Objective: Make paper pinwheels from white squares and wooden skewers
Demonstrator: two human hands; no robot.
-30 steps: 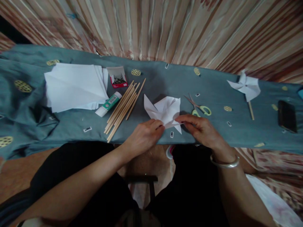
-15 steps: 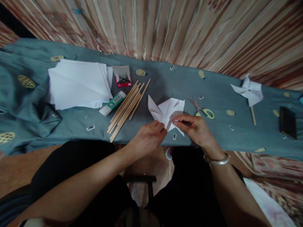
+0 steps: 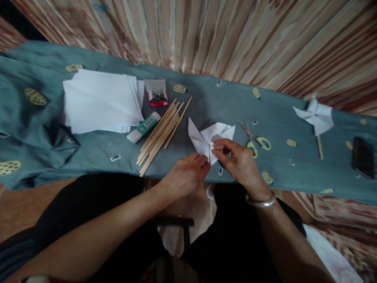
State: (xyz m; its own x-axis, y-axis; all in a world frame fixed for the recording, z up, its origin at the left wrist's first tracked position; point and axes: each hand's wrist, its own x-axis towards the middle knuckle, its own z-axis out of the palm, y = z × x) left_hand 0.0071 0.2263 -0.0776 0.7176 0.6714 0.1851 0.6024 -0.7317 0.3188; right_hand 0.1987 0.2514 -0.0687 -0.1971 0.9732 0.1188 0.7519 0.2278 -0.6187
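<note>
A white paper pinwheel (image 3: 216, 131), partly folded, lies near the table's front edge between my hands. My left hand (image 3: 191, 171) is closed on its lower left edge, thumb and fingers pinched together. My right hand (image 3: 235, 157), with a silver bangle at the wrist, pinches a paper flap over the pinwheel's middle. The fingers hide part of the paper there. Just right of the pinwheel lie open scissors (image 3: 253, 138) with green handles. Several wooden sticks (image 3: 161, 135) lie in a bundle to the left.
A glue stick (image 3: 144, 127), a red and white box of small metal pins (image 3: 157, 97) and a stack of white paper (image 3: 100, 104) are on the left. Rightward are a finished-looking pinwheel on a stick (image 3: 316, 117) and a dark phone (image 3: 363, 157). Curtains (image 3: 206, 39) hang behind the table.
My right hand has brought the paper flap inward, from the pinwheel's right side to its middle. My left hand keeps its grip. The view has shifted slightly.
</note>
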